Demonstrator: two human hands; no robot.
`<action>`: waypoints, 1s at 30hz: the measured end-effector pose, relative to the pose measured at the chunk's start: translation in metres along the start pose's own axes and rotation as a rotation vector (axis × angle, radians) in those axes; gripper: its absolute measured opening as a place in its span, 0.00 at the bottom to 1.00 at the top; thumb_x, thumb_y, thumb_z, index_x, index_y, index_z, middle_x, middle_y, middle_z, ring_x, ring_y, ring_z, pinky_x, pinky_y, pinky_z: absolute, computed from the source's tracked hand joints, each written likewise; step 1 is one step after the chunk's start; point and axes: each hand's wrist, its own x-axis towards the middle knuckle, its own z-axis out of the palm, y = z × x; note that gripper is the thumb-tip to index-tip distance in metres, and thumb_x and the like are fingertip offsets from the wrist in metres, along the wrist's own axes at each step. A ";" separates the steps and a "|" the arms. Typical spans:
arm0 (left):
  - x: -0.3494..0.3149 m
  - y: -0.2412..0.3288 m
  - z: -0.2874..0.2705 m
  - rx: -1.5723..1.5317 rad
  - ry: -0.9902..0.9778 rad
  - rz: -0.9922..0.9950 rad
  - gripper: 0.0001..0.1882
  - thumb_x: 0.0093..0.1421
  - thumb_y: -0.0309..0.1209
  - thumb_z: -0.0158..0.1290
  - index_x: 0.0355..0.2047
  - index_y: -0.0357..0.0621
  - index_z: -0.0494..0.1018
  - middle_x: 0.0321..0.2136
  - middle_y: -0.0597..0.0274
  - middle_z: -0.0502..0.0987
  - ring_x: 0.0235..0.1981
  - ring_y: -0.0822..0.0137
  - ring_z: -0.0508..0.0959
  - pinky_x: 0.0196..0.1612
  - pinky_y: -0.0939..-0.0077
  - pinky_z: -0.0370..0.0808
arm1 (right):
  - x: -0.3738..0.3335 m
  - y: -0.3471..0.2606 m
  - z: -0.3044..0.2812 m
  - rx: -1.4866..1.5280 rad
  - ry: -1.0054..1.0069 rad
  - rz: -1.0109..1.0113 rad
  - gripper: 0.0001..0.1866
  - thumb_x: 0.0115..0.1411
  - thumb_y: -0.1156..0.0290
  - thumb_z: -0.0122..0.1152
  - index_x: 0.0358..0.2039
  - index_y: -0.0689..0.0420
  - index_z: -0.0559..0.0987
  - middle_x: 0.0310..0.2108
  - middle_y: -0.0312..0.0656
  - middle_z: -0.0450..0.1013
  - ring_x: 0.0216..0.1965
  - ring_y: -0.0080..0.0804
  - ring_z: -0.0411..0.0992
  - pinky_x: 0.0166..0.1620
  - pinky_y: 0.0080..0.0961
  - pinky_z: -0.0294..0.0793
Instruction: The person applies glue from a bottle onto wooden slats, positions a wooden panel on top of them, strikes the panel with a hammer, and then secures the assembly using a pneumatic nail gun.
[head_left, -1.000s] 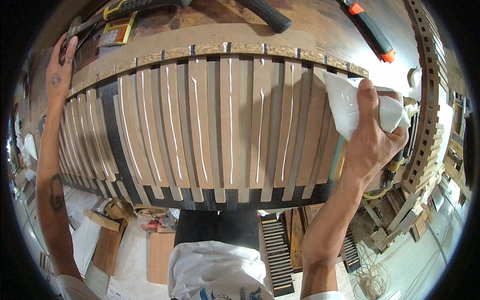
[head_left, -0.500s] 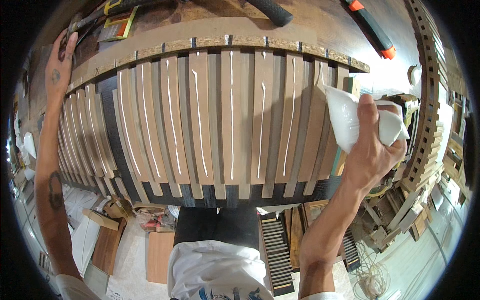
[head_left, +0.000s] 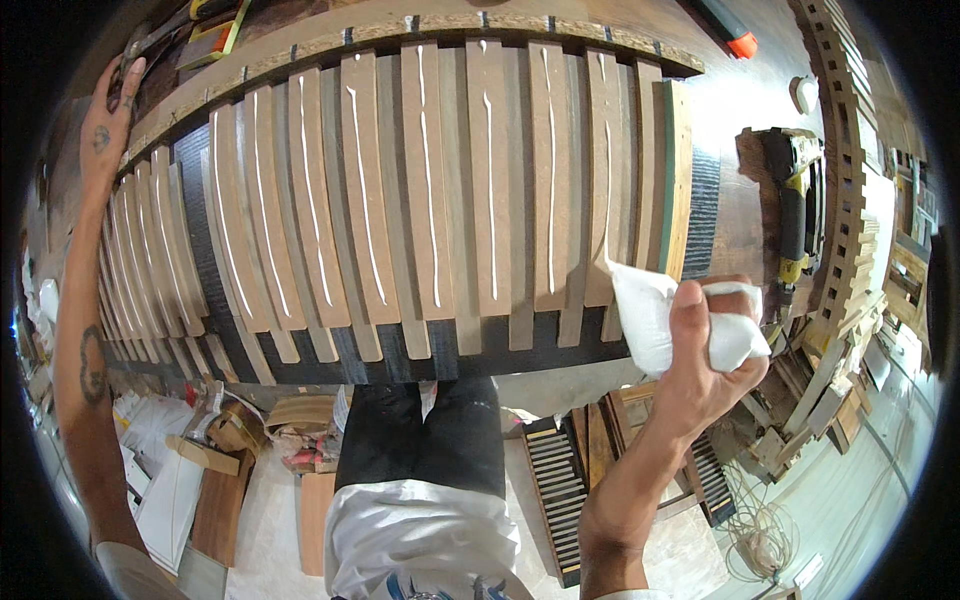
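A soft white plastic glue bag (head_left: 650, 320) is squeezed in my right hand (head_left: 705, 350). Its pointed tip is over the lower part of a wooden slat (head_left: 603, 180) near the right end, at the end of a white glue line. Several other slats (head_left: 490, 200) lie side by side, most with a thin white bead down the middle. Along their far ends runs a rough-edged board strip (head_left: 590, 38) with dark marks. At the far left, my left hand (head_left: 110, 120) rests by that strip's end, fingers and thumb apart, beside a dark metal tool (head_left: 150, 45).
Right of the slats stand a green-edged wood strip (head_left: 676, 180) and a yellow-and-black power tool (head_left: 795, 200). An orange-and-black handled tool (head_left: 725, 25) lies at the back. Slotted wooden strips (head_left: 850, 200) border the right side. Below, slatted black panels (head_left: 553, 490) and boards (head_left: 222, 500) lie on the floor.
My right hand has drawn the glue bag toward me down the slat, lengthening a white line behind its tip. The view has shifted slightly; my left hand stays at the far left.
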 end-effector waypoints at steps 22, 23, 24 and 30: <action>-0.005 0.000 -0.007 0.036 -0.018 0.031 0.44 0.59 0.68 0.46 0.65 0.51 0.63 0.57 0.44 0.71 0.58 0.52 0.73 0.61 0.59 0.68 | 0.099 -0.004 0.052 -0.016 0.193 -0.029 0.13 0.57 0.65 0.68 0.20 0.57 0.77 0.16 0.29 0.71 0.19 0.13 0.68 0.24 0.15 0.65; -0.005 0.001 -0.006 0.032 -0.019 0.017 0.45 0.58 0.69 0.46 0.65 0.51 0.63 0.57 0.44 0.71 0.58 0.52 0.73 0.61 0.59 0.68 | 0.102 -0.005 0.055 0.003 0.205 -0.025 0.13 0.57 0.66 0.68 0.20 0.57 0.77 0.16 0.28 0.71 0.18 0.13 0.67 0.24 0.14 0.64; -0.006 0.000 -0.007 0.031 -0.023 0.002 0.45 0.58 0.69 0.46 0.65 0.52 0.63 0.56 0.45 0.71 0.58 0.52 0.73 0.61 0.60 0.69 | 0.104 -0.005 0.058 0.024 0.215 -0.020 0.13 0.57 0.67 0.67 0.19 0.57 0.76 0.15 0.28 0.70 0.18 0.12 0.66 0.24 0.14 0.63; -0.004 -0.003 -0.010 0.001 -0.048 0.008 0.46 0.57 0.71 0.45 0.66 0.53 0.62 0.57 0.44 0.70 0.58 0.51 0.72 0.61 0.59 0.68 | 0.107 -0.013 0.062 -0.030 0.205 0.003 0.12 0.56 0.69 0.68 0.19 0.57 0.76 0.16 0.27 0.69 0.19 0.12 0.66 0.26 0.14 0.64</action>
